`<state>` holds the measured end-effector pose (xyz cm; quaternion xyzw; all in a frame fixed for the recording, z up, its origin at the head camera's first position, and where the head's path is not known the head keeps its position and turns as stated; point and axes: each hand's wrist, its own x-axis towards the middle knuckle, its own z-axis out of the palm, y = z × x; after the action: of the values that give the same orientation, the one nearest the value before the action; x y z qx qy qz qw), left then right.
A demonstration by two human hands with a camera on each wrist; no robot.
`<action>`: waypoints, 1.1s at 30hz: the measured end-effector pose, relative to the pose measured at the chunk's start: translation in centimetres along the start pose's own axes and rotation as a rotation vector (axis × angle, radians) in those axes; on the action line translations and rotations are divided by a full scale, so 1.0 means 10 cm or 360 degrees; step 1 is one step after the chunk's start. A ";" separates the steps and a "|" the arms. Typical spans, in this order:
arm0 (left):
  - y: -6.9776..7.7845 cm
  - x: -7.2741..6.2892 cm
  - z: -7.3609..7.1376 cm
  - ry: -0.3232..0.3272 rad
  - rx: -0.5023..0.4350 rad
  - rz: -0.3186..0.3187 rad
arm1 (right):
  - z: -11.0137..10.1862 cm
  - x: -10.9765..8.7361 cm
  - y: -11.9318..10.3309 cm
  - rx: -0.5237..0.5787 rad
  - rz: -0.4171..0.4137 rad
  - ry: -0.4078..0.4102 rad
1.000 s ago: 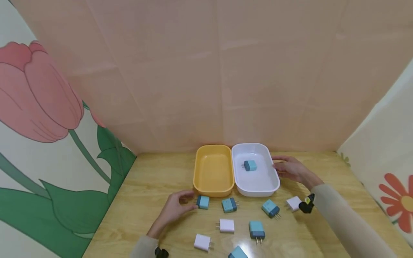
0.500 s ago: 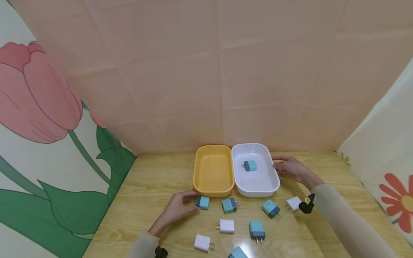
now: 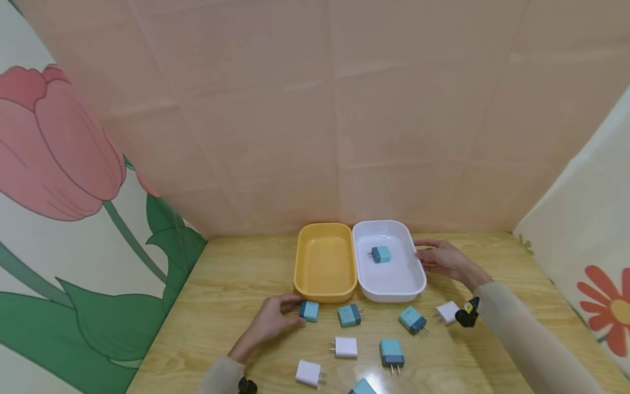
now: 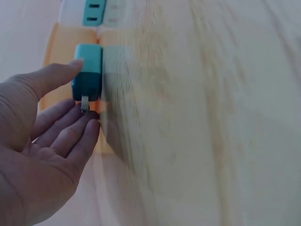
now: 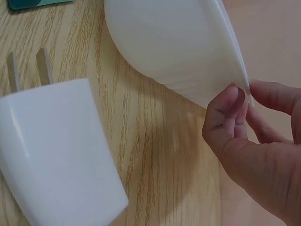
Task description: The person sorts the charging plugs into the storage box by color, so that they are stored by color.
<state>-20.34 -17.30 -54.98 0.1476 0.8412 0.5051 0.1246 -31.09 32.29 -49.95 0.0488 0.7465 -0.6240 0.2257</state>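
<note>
My left hand (image 3: pixel 272 319) is spread around a light and dark blue charger plug (image 3: pixel 310 311) just in front of the yellow tray (image 3: pixel 325 296). In the left wrist view its thumb tip overlaps the side of the blue plug (image 4: pixel 89 70), while the fingers extend below the prongs. My right hand (image 3: pixel 445 259) holds the right rim of the white tray (image 3: pixel 391 282), its thumb bent against the outer wall in the right wrist view. Another blue plug (image 3: pixel 381 254) lies inside that tray. Nothing lies in the yellow tray.
In front of the trays lie more plugs: blue ones (image 3: pixel 350 315), (image 3: pixel 412 319) and white ones (image 3: pixel 346 347), (image 3: pixel 308 373). One white plug (image 3: pixel 448 312) is close to the right wrist. A peach sheet (image 3: pixel 334 109) hangs behind the trays.
The left hand has shifted slightly right, its fingers and thumb further around the blue plug. The right hand keeps its place on the white tray, and the plugs have not moved.
</note>
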 end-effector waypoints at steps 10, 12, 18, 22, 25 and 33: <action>-0.01 0.03 0.00 0.0031 0.0133 0.0042 | 0.00 -0.02 -0.02 -0.0022 0.0001 0.0010; -0.02 0.04 0.01 0.0031 0.0141 0.0044 | 0.00 -0.01 -0.01 -0.0031 0.0001 0.0002; -0.03 0.05 0.02 0.0018 0.0159 0.0049 | 0.00 -0.01 0.01 -0.0021 0.0005 0.0008; -0.03 0.05 0.02 0.0026 0.0192 0.0078 | 0.00 -0.01 0.00 0.0006 -0.0003 -0.0011; -0.03 0.05 0.03 0.0024 0.0191 0.0073 | 0.00 -0.01 0.00 0.0004 0.0002 -0.0014; 0.00 0.04 0.04 0.0015 0.0217 0.0099 | 0.00 -0.02 0.00 0.0001 -0.0007 -0.0021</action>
<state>-20.59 -16.80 -55.17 0.1794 0.8693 0.4508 0.0946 -30.96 32.34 -49.87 0.0430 0.7449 -0.6251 0.2291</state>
